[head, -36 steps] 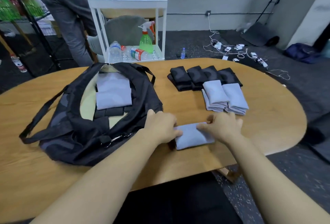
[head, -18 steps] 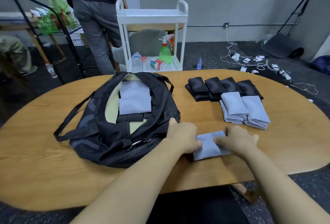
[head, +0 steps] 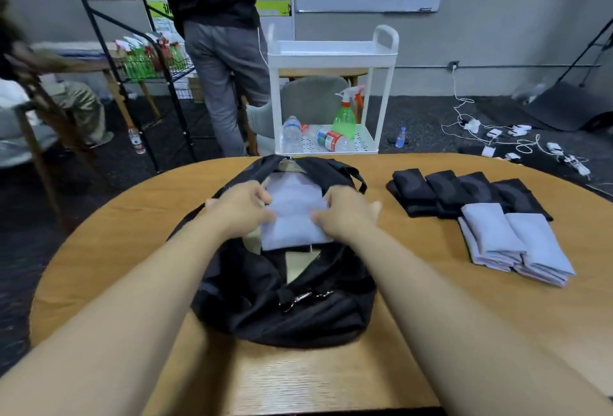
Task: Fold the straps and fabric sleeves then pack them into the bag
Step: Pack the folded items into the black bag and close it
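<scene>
Presently, item held: one folded pale-lavender fabric sleeve (head: 293, 216), a flat rectangle, gripped at its two side edges. Left hand (head: 243, 208) fingers curl onto the left edge; right hand (head: 346, 213) fingers curl onto the right edge, thumb stretched out to the right. Both grips look closed on the cloth, though motion blur hides the fingertips.

Location: the sleeve sits in the open mouth of the black soft fabric bag (head: 282, 309), which lies on the oval wooden table (head: 464, 316). Whether it rests on the items below or hangs just above them cannot be told.

Risk, judged: a release from height, or one hand letting go first, could spring the fold open; the slack bag rim could catch an edge and skew the stack.

Remaining stock, right of the bag: a row of folded black straps (head: 464, 192); nearer, touching it, two stacks of folded lavender sleeves (head: 517, 243). Packing appears partly done.
</scene>
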`<action>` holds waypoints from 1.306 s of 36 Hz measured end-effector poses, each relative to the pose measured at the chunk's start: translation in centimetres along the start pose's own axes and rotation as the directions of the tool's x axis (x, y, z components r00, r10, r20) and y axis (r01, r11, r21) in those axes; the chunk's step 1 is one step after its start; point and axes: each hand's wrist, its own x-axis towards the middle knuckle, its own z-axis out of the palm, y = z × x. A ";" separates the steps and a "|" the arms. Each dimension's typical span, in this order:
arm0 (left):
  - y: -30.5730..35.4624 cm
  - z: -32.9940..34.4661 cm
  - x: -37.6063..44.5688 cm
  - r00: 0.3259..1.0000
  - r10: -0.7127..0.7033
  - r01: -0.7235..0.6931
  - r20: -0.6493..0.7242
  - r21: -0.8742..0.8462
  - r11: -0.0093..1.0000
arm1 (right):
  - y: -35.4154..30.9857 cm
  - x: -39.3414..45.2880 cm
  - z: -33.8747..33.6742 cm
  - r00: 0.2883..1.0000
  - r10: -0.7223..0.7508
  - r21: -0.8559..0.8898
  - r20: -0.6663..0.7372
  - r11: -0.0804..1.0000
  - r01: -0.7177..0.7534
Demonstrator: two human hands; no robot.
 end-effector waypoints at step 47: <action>2.1 4.7 -1.5 0.940 0.341 -0.337 0.008 0.171 0.926 | 5.8 -1.7 2.1 0.894 -0.352 -0.362 -0.277 0.900 0.242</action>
